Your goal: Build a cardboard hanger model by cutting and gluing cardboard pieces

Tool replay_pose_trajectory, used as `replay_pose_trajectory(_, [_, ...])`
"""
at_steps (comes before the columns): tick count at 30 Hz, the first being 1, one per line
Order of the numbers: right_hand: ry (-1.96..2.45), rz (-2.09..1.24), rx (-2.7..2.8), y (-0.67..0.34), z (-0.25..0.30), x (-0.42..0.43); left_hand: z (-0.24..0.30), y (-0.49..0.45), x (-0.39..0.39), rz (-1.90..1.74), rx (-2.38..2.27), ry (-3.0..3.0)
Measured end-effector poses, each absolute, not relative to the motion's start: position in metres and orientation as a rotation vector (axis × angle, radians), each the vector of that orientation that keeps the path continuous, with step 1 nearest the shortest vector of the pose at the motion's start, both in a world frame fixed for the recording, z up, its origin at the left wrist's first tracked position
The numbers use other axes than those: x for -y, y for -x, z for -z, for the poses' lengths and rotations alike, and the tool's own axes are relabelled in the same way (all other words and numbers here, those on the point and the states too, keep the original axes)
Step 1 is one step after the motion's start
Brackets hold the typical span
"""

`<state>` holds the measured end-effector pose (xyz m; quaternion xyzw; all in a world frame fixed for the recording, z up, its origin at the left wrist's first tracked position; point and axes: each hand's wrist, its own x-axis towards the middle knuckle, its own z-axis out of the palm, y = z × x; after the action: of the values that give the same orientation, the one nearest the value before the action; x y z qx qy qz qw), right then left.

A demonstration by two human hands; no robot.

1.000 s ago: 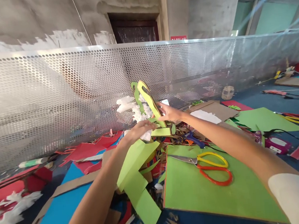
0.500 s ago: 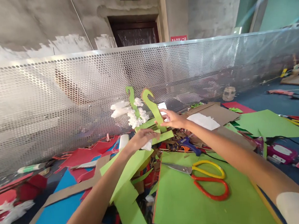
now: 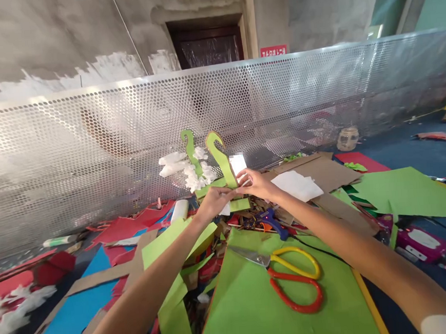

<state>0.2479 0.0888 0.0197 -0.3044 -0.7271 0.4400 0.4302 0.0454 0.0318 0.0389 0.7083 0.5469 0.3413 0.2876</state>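
Two hook-topped green cardboard cutouts stand upright ahead: a nearer one (image 3: 221,157) with a brown edge, and a farther one (image 3: 191,151) with scrunched white tissue (image 3: 201,175) around it. My left hand (image 3: 213,204) is closed, with a bit of white tissue paper (image 3: 225,208) showing beneath its fingers. At the foot of the nearer cutout, my right hand (image 3: 258,186) has its fingers pinched together against my left fingertips; what lies between them is hidden. A green strip (image 3: 240,204) lies just below both hands. Behind the right fingers is a small white card (image 3: 238,162).
Yellow-and-red-handled scissors (image 3: 289,275) lie on a large green board (image 3: 257,313). A blue glue gun (image 3: 273,224) with a cord sits beyond. Red, blue and brown sheets spread left; a tissue stack (image 3: 297,184) lies right. A perforated metal barrier (image 3: 127,123) runs behind.
My right hand has moved from the nearer cutout's neck to its foot, and its fingertips now meet my left ones. The view has shifted slightly.
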Motion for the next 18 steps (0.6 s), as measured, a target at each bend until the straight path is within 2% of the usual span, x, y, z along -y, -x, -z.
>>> replay_pose_trajectory(9, [0.784, -1.177, 1.886, -0.26, -0.017, -0.088, -0.036, -0.025, -0.025, -1.005, -1.699, -2.079])
replay_pose_trajectory(15, [0.763, -1.222, 1.994, -0.276, -0.006, -0.094, -0.039, -0.026, -0.033, -0.667, -1.467, -2.381])
replay_pose_trajectory(18, [0.714, -1.283, 1.984, -0.278, -0.001, -0.095, -0.033, -0.042, -0.044, -0.643, -1.402, -2.533])
